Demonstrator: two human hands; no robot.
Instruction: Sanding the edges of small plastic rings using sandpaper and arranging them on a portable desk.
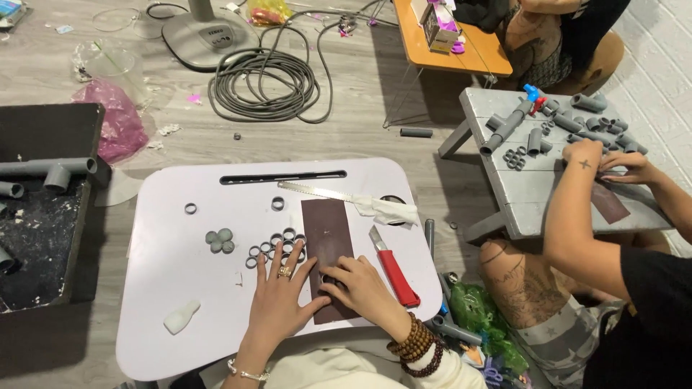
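Observation:
My left hand [282, 295] lies flat with fingers spread on the left edge of a dark brown sandpaper sheet [324, 230] on a white lap table [180, 238]. My right hand [360, 288] presses a small grey ring against the sandpaper's lower part, its fingers curled over it. Several grey pipe rings [277, 243] lie just beyond my left fingertips, with three grey discs [220, 240] to their left.
A red-handled utility knife [393, 268] lies right of the sandpaper; a saw blade [317, 191] wrapped in white cloth lies behind. At right another person's hands [605, 162] rub on a grey stool [519, 187] with pipe pieces. A coiled cable [263, 83] lies on the floor.

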